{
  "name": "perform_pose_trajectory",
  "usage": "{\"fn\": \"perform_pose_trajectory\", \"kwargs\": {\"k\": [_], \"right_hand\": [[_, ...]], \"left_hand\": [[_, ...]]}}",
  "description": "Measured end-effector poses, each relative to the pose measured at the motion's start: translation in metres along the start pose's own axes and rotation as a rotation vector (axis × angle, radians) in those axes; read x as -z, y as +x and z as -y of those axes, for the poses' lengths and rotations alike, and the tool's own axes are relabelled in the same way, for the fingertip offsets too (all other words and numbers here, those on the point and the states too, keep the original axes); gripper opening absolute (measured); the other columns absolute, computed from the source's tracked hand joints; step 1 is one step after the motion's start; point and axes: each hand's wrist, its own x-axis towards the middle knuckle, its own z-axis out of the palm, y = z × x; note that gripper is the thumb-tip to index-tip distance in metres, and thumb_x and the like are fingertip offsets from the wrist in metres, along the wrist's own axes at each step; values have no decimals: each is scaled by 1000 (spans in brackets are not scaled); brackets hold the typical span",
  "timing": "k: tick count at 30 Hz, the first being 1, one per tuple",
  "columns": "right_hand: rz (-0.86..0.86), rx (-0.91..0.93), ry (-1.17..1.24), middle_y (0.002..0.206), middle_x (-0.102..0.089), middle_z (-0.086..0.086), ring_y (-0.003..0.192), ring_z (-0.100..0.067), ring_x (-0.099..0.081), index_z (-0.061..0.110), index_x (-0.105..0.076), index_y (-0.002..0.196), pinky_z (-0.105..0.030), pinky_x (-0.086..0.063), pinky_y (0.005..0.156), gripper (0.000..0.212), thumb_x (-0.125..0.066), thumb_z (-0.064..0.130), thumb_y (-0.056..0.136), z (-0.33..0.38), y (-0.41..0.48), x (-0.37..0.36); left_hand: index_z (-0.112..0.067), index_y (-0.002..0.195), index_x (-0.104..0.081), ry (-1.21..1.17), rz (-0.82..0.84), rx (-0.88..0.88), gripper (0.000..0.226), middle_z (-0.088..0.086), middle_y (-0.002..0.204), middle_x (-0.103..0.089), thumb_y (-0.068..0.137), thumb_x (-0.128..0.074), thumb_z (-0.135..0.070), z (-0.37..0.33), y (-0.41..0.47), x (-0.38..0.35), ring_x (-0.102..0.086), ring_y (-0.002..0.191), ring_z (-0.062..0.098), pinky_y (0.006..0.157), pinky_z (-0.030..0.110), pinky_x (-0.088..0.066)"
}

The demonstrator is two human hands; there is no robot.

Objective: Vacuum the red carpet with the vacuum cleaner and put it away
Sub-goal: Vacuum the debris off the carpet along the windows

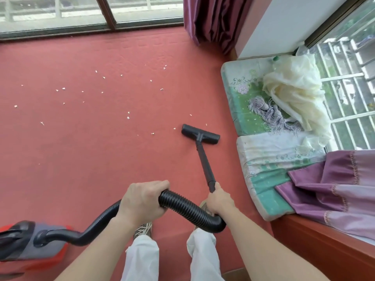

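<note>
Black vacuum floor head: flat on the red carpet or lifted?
Flat, it seems: the wide black plastic floor head sits flush on the red carpet, no gap showing beneath.

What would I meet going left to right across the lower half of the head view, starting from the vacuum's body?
Red vacuum cleaner body → left hand gripping the black hose → right hand gripping the wand → floral seat cushion → purple curtain.

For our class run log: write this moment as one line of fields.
phase: vacuuming | left hand: grips hose | right hand: grips wand | floor head: on red carpet | scraps: scattered left of head
</note>
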Motion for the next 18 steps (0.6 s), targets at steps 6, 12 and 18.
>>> {"fn": "perform_pose_trajectory", "kwargs": {"k": [6,12,18], "right_hand": [[-57,21,-63,127,-57,-15,114,-37,-57,27,-29,147,-40,-47,96,56,-43,26,93,32,50,53],[-12,51,-85,124,-58,-15,111,-37,-58,26,-30,146,-39,-45,94,54,-43,25,94,37,44,39],[61,176,-164,118,-63,-11,94,-31,-58,29,-35,141,-34,-45,84,44,-40,32,97,13,6,-1]], "left_hand": [[-24,74,-45,23,-21,89,15,-7,57,-47,65,-55,-31,2,10,-7,-48,49,24,40,29,-37],[-24,72,-46,-47,-16,192,18,-7,55,-48,62,-60,-28,17,-19,-14,-46,47,22,40,27,-34],[-28,75,-41,-80,24,112,18,-10,55,-47,61,-51,-32,33,-43,-11,-41,45,17,37,28,-36]]}}
